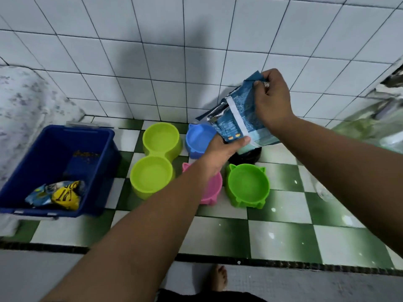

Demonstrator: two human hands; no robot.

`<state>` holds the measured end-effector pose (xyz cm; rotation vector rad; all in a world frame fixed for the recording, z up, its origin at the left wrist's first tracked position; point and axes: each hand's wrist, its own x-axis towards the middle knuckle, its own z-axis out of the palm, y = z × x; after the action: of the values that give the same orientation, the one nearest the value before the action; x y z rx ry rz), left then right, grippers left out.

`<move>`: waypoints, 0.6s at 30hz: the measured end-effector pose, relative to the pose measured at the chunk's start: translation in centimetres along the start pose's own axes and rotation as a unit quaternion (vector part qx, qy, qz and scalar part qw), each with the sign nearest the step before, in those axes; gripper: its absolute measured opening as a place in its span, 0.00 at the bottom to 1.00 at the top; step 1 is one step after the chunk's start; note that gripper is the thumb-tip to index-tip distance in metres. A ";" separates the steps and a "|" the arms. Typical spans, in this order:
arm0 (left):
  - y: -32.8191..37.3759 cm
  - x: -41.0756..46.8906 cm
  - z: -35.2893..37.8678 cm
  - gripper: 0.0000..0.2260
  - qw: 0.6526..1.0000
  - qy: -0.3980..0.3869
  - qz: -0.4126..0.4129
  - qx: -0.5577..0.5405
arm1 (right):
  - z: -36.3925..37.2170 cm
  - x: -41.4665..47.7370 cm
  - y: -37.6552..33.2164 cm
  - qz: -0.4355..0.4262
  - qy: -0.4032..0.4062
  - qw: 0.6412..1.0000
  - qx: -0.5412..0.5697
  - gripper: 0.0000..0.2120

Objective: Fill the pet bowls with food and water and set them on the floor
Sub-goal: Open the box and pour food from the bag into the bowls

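As left hand (220, 153) grips food pouch (243, 112) bottom | right hand (272, 101) pinches its top

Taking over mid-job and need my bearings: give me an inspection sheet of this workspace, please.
surface: green-and-white checkered floor, speckled white.
job's things: food bag held above black bowl; lime double bowl, blue bowl, green bowl look empty; pink bowl partly behind the left arm.
clutter: blue bin with yellow pouch and loose kibble.
grips: left hand holds bag's bottom; right hand pinches its top.
cables: nothing seen.
surroundings: white tiled wall; patterned cloth at left; bare foot below.
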<state>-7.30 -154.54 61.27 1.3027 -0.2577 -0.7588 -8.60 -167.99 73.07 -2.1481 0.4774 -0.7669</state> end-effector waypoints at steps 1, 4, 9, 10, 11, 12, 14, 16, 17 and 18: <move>0.0 0.0 0.5 0.11 1.000 0.003 -0.014 -0.010 | 0.1 0.3 0.4 -0.003 -0.006 1.000 -0.015 0.07; -0.4 0.6 1.8 0.13 0.998 0.006 -0.050 -0.048 | 0.5 1.3 1.2 -0.003 -0.020 0.999 -0.036 0.06; -1.2 1.6 3.0 0.37 0.992 0.023 -0.082 -0.096 | 0.7 2.3 2.1 -0.007 -0.049 0.997 -0.063 0.08; -1.5 1.9 3.1 0.36 0.991 0.022 -0.087 -0.096 | 0.7 2.5 2.3 -0.010 -0.054 0.996 -0.069 0.08; -1.6 2.0 3.2 0.33 0.990 0.021 -0.093 -0.102 | 0.9 2.7 2.4 -0.011 -0.057 0.996 -0.074 0.09; -1.7 2.1 3.2 0.29 0.989 0.021 -0.097 -0.111 | 1.0 2.8 2.6 -0.011 -0.062 0.995 -0.080 0.09; -1.9 2.2 3.2 0.24 0.987 0.025 -0.103 -0.123 | 1.2 3.2 2.8 -0.007 -0.072 0.993 -0.094 0.08; -1.8 2.4 3.4 0.29 0.984 0.023 -0.106 -0.138 | 1.5 3.6 3.0 -0.008 -0.081 0.991 -0.106 0.08; -1.9 2.5 3.5 0.32 0.984 0.020 -0.106 -0.144 | 1.6 3.7 3.1 -0.009 -0.084 0.990 -0.110 0.08; -1.9 2.7 3.5 0.33 0.983 0.016 -0.106 -0.147 | 1.8 3.9 3.2 -0.010 -0.087 0.990 -0.114 0.08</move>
<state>-8.04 -159.05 59.80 1.0699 0.0221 -0.9182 -4.77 -171.10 71.10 -2.4099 0.4695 -0.5501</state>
